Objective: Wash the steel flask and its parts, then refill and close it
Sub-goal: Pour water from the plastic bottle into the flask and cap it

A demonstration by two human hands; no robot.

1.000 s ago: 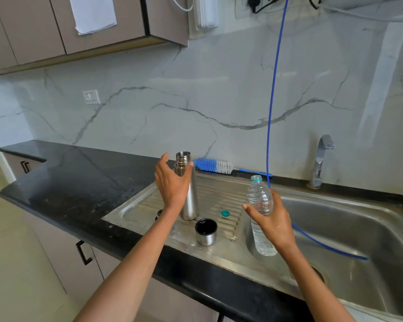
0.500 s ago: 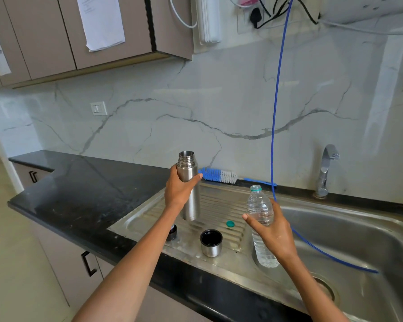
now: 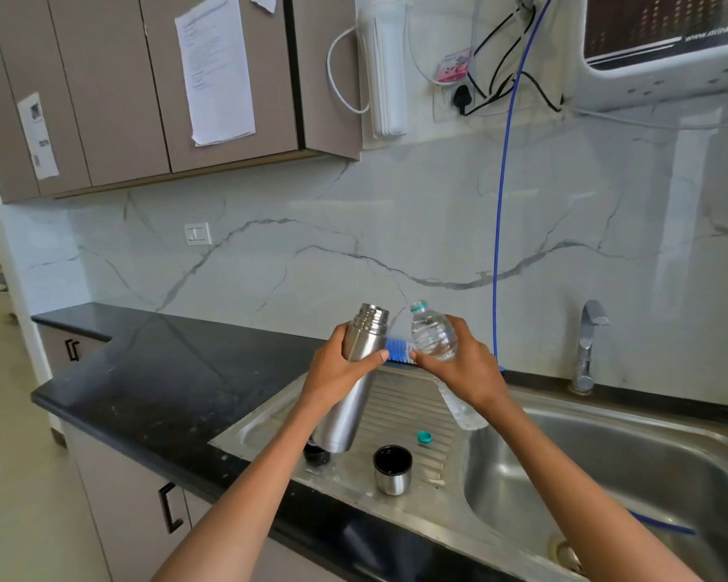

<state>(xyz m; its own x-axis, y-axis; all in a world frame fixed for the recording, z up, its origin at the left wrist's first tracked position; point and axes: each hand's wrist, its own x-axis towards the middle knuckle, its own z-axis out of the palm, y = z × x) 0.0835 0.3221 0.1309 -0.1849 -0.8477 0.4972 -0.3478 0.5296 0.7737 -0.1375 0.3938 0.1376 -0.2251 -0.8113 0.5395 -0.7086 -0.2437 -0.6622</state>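
Above the drainboard [image 3: 400, 396], in the head view, the flask [image 3: 356, 380] is held tilted, its long axis running from the base at lower left to the open threaded mouth at upper right, toward the bottle [image 3: 436, 342]. The left hand [image 3: 341, 371] is wrapped round the flask's upper body just under the neck, thumb across the front, so most of the body hangs below the grip. The steel is brushed and shiny, with no cap on. The clear, uncapped bottle is gripped round its upper part by the right hand [image 3: 465, 371] and leans mouth-first toward the flask. On the drainboard a steel cup [image 3: 392, 470] stands upright, with a teal cap [image 3: 424, 437] near it. A blue brush [image 3: 398, 350] is seen between the hands.
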